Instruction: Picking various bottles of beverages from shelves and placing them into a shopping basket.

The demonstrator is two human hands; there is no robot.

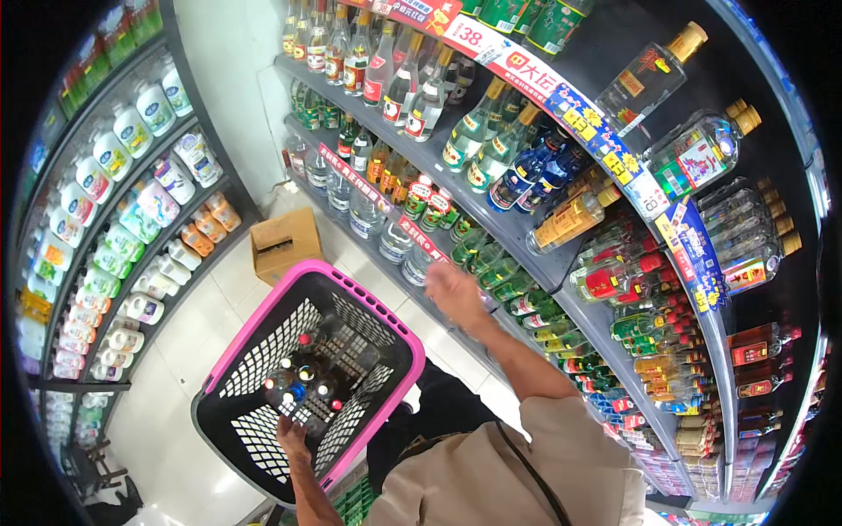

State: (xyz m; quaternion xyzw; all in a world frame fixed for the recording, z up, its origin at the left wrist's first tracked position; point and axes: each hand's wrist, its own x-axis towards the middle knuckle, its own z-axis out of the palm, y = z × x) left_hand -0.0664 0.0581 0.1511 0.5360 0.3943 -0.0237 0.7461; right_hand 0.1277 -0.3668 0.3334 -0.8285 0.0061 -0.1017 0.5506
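Observation:
A black plastic basket with a pink rim (414, 355) stands before me, its sides and floor pierced with lattice holes. Several bottles (306, 388) with red, white and blue caps are grouped inside it. My left hand (294, 439) reaches over the basket's near-left side, fingertips at the nearest bottles; whether they grip one is unclear. Motion blurs my right hand (454, 294), which is raised beside the shelf at the right of the basket. Close to its fingers are large clear bottles (416, 265) and green glass bottles (468, 244) on the lower shelves. No held object shows in it.
Tiered shelves of liquor bottles (421, 108) curve along the right, edged with printed price strips (500, 62). On the left, another rack holds pump bottles (135, 128) and detergent jugs (143, 308). A cardboard box (286, 243) sits on the tiled floor (191, 342) beyond the basket.

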